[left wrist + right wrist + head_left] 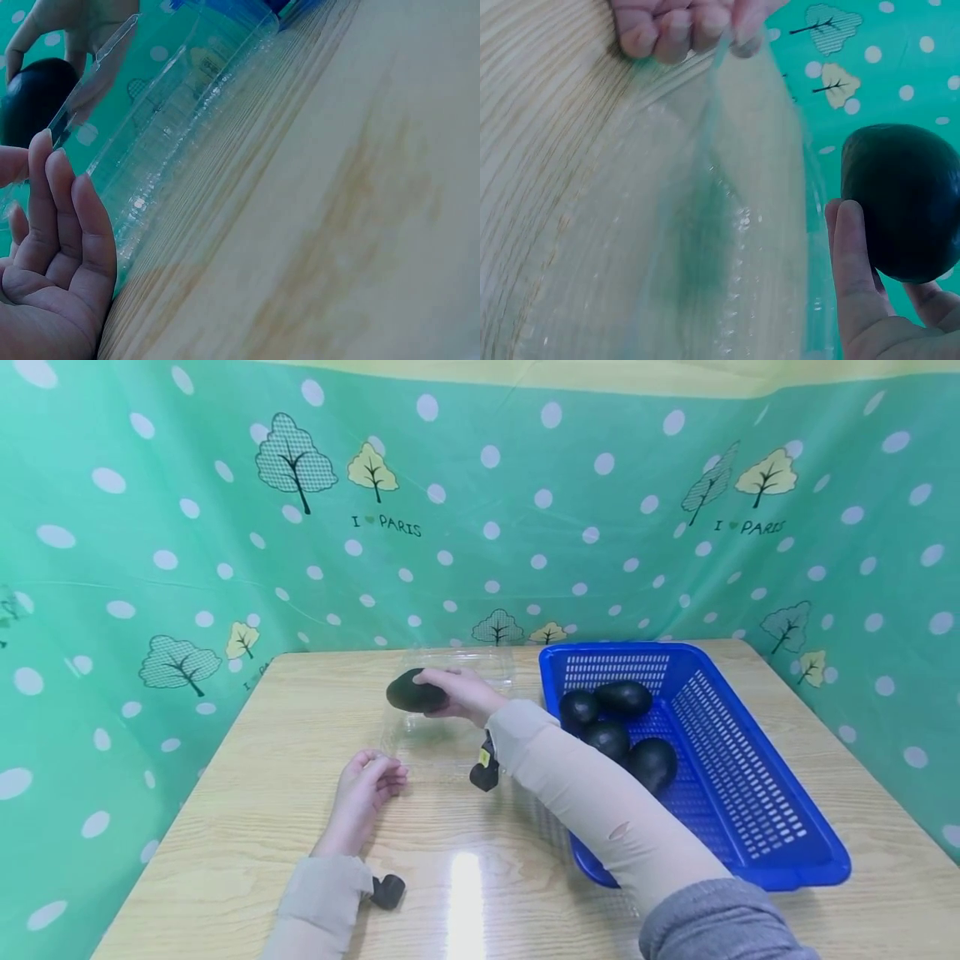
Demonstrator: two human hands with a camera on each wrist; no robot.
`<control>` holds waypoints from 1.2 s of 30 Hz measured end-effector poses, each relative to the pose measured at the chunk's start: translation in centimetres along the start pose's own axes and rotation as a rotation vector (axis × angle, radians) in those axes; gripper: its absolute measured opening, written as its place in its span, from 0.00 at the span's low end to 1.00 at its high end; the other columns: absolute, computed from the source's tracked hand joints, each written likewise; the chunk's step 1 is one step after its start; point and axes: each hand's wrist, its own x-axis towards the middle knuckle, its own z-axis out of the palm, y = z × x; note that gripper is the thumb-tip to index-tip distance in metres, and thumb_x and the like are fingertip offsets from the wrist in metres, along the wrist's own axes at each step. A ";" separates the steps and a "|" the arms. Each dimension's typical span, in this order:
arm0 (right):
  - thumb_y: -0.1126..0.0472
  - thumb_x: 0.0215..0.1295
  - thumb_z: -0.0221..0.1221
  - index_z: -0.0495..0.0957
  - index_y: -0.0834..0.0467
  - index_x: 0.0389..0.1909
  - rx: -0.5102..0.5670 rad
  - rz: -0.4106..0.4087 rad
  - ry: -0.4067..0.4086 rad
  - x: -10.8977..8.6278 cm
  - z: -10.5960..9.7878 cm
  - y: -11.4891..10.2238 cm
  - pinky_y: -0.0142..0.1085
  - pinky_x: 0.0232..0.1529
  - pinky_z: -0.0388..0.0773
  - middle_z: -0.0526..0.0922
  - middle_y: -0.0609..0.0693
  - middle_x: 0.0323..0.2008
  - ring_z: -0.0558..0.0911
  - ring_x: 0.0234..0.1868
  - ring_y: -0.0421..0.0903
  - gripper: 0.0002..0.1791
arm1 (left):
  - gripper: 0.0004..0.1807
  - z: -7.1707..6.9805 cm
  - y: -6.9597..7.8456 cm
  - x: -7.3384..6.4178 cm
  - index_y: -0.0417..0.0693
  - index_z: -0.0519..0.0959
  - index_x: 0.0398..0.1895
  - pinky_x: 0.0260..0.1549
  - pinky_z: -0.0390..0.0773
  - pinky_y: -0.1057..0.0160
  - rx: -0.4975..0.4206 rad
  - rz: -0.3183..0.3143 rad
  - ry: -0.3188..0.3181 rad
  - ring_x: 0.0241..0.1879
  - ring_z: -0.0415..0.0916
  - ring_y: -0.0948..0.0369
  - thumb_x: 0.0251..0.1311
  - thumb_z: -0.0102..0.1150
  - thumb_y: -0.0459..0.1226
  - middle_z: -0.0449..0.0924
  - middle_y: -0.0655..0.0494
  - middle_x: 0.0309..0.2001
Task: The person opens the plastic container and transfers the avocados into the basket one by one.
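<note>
My right hand [467, 695] grips a dark avocado [411, 692] above a clear plastic container [431, 750] on the table. In the right wrist view the avocado [904, 202] sits between the fingers and thumb, apart from the container. My left hand [363, 792] is at the container's near left corner, where its thumb and forefinger pinch the thin rim; the other fingers curl loosely beside it, seen in the left wrist view [64, 247]. The container's lid [480, 662] stands raised at the back. Several more avocados [651, 764] lie in a blue basket to the right.
The blue plastic basket [757, 760] with perforated walls takes up the right side of the wooden table [247, 810]. My right forearm crosses over its near left rim. A green dotted curtain [487, 552] hangs behind and at both sides.
</note>
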 end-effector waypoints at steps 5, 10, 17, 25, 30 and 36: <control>0.56 0.64 0.61 0.66 0.65 0.65 0.019 -0.023 0.000 -0.3 0.2 -0.6 0.41 0.49 0.85 0.76 0.66 0.59 0.84 0.52 0.58 0.31 | 0.05 0.1 -0.1 0.0 0.45 0.65 0.39 0.38 0.83 0.67 -0.008 -0.006 0.009 0.31 0.81 0.65 0.66 0.49 0.28 0.81 0.62 0.26; 0.56 0.65 0.60 0.69 0.64 0.63 0.029 -0.044 0.007 -0.5 0.4 -1.2 0.40 0.48 0.85 0.77 0.64 0.59 0.84 0.52 0.56 0.28 | 0.05 0.0 0.1 0.1 0.44 0.65 0.40 0.39 0.84 0.67 -0.003 -0.006 0.002 0.31 0.82 0.65 0.67 0.49 0.29 0.81 0.61 0.27; 0.58 0.68 0.57 0.72 0.64 0.62 0.055 -0.088 -0.008 -1.1 0.4 -2.3 0.44 0.54 0.83 0.74 0.62 0.62 0.83 0.52 0.57 0.24 | 0.04 0.1 0.1 0.1 0.46 0.65 0.39 0.38 0.83 0.68 0.003 -0.002 0.005 0.31 0.81 0.66 0.68 0.48 0.29 0.81 0.62 0.26; 0.60 0.69 0.57 0.69 0.67 0.61 0.080 -0.109 0.009 -2.9 -0.8 -3.6 0.43 0.52 0.84 0.74 0.66 0.61 0.82 0.54 0.61 0.24 | 0.05 0.2 -0.2 0.0 0.46 0.65 0.39 0.38 0.83 0.68 0.027 -0.009 -0.004 0.31 0.81 0.66 0.67 0.48 0.29 0.81 0.62 0.27; 0.60 0.67 0.58 0.70 0.67 0.60 0.084 -0.124 0.035 -4.2 -1.6 -4.4 0.40 0.48 0.85 0.76 0.65 0.59 0.84 0.51 0.60 0.24 | 0.05 0.3 -0.3 0.0 0.46 0.65 0.40 0.39 0.83 0.68 0.030 -0.006 -0.013 0.31 0.81 0.66 0.67 0.49 0.30 0.81 0.62 0.27; 0.58 0.69 0.57 0.71 0.66 0.61 0.075 -0.122 0.006 -5.6 -2.3 -5.4 0.40 0.50 0.85 0.77 0.64 0.59 0.86 0.46 0.55 0.23 | 0.06 0.1 -0.3 -0.2 0.42 0.65 0.44 0.41 0.84 0.67 0.032 -0.004 -0.010 0.34 0.81 0.65 0.67 0.49 0.31 0.81 0.60 0.31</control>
